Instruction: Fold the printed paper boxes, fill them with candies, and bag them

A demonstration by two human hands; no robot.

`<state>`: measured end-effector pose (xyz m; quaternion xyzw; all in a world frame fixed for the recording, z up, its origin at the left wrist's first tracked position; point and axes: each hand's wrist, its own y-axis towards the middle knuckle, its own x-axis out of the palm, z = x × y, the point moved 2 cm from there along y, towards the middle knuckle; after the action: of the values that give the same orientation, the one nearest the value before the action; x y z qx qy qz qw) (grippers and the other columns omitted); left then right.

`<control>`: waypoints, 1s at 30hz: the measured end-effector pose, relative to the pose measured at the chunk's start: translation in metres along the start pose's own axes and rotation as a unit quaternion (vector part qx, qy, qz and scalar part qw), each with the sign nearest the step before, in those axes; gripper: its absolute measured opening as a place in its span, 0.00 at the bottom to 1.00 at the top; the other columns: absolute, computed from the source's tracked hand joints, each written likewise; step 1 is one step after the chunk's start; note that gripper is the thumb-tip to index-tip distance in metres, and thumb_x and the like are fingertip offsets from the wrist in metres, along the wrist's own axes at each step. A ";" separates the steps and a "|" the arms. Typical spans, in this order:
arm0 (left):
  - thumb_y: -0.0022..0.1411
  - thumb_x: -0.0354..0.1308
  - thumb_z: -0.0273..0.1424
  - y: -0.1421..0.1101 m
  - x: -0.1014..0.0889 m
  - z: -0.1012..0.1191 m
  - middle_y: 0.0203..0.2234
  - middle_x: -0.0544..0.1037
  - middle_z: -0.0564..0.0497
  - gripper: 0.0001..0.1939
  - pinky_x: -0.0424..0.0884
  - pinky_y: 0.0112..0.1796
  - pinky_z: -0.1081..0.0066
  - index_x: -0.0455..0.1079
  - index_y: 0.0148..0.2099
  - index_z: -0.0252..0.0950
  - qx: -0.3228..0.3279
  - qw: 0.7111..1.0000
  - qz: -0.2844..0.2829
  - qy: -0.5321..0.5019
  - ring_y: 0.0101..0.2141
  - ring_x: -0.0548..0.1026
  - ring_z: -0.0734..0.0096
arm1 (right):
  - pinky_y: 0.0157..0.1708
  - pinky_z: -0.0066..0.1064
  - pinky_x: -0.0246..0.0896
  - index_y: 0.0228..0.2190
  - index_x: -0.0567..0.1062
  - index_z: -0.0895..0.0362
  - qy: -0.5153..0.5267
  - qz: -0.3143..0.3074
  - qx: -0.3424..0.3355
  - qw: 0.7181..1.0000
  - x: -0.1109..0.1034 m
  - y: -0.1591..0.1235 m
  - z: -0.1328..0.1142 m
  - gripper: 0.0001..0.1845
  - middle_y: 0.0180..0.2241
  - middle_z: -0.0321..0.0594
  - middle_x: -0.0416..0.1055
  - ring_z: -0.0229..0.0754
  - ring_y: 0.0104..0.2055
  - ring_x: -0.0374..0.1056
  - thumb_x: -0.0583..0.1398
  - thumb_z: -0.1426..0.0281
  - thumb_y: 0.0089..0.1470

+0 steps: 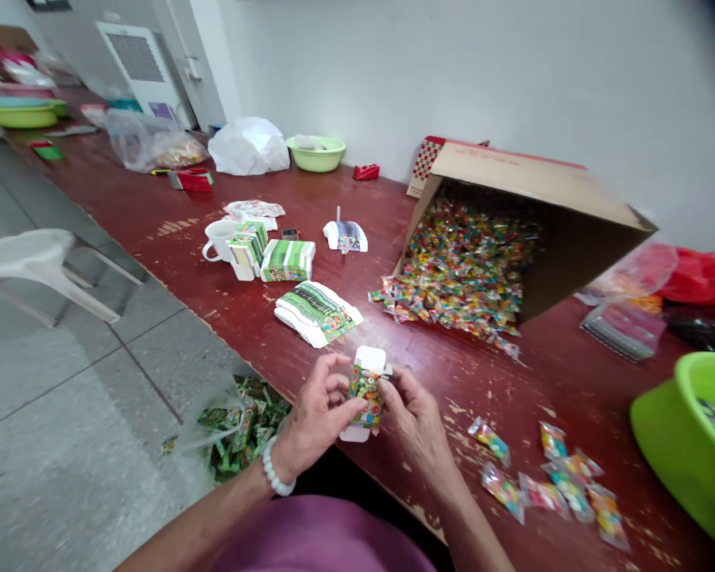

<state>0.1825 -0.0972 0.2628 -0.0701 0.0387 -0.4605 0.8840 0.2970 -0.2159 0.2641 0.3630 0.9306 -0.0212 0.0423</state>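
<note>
The carton [366, 395] was located between my two hands, directly in front of me at the near edge of the counter [488, 385]. White flaps stood out at its upper and lower ends.

Left hand [314, 409]: thumb across the carton's left side, fingers curled loosely beside it; the hold appeared light. How far the fingers reached behind the card could not be told. Right hand [418, 415]: thumb and forefinger pinched the right edge near the upper flap, remaining fingers folded beneath.

Handling, as judged: the carton was light, of thin, fairly stiff card. Its printed face looked glossy and possibly slippery. The panels seemed liable to dent under hard pressure, and the flaps to crease. The long side edges offered the best hold, with opposed light pressure; the flaps were poor gripping points.

Adjacent items: the flat cartons [318, 311] lay fanned just beyond my hands. Loose packets [500, 491] of candy lay to the right, near a green basin [661, 445]. Their clear wrappers looked slick and soft. Farther back, a box [524, 171] rested on its side, more candy [465, 266] spilling from its mouth.
</note>
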 end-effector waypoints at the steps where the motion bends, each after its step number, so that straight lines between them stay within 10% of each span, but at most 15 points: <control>1: 0.57 0.65 0.33 -0.002 0.001 0.000 0.32 0.76 0.55 0.31 0.72 0.32 0.73 0.55 0.59 0.41 0.004 1.000 0.008 -0.006 0.29 0.76 0.73 | 0.38 0.33 0.67 0.53 0.70 0.54 0.030 0.014 0.003 0.999 0.003 -0.001 0.003 0.21 0.37 0.39 0.77 0.44 0.38 0.72 0.59 0.59 0.61; 8: 0.60 0.63 0.33 -0.004 0.002 0.007 0.42 0.78 0.48 0.27 0.74 0.39 0.70 0.61 0.60 0.40 0.006 1.000 -0.018 -0.014 0.37 0.78 0.68 | 0.45 0.36 0.68 0.52 0.70 0.53 0.130 0.034 -0.004 0.991 0.017 -0.008 0.013 0.18 0.45 0.43 0.76 0.45 0.46 0.73 0.60 0.62 0.61; 18: 0.63 0.60 0.35 0.003 -0.002 0.009 0.30 0.74 0.55 0.09 0.68 0.32 0.75 0.67 0.42 0.35 -0.011 0.996 -0.088 -0.021 0.30 0.71 0.75 | 0.35 0.31 0.64 0.26 0.78 0.57 0.146 0.001 0.054 0.988 -0.004 0.007 0.010 0.12 0.29 0.37 0.77 0.40 0.31 0.69 0.70 0.61 0.47; 23: 0.62 0.61 0.34 0.004 -0.004 0.010 0.32 0.76 0.52 0.08 0.68 0.36 0.73 0.71 0.39 0.34 0.006 0.995 -0.090 0.035 0.34 0.72 0.72 | 0.32 0.29 0.64 0.39 0.78 0.55 0.172 -0.020 0.069 0.982 -0.005 0.009 0.015 0.19 0.28 0.34 0.75 0.38 0.30 0.69 0.72 0.63 0.45; 30: 0.58 0.67 0.36 0.001 0.001 0.002 0.33 0.76 0.55 0.23 0.70 0.30 0.77 0.62 0.51 0.41 -0.078 0.981 -0.077 -0.159 0.30 0.75 0.74 | 0.31 0.28 0.64 0.28 0.79 0.56 0.086 0.011 -0.013 0.996 -0.010 0.004 0.017 0.07 0.28 0.37 0.75 0.39 0.30 0.69 0.68 0.65 0.51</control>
<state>0.1847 -0.0974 0.2642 -0.2143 -0.0724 -0.5061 0.8323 0.3076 -0.2210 0.2476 0.3732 0.9269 0.0222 -0.0331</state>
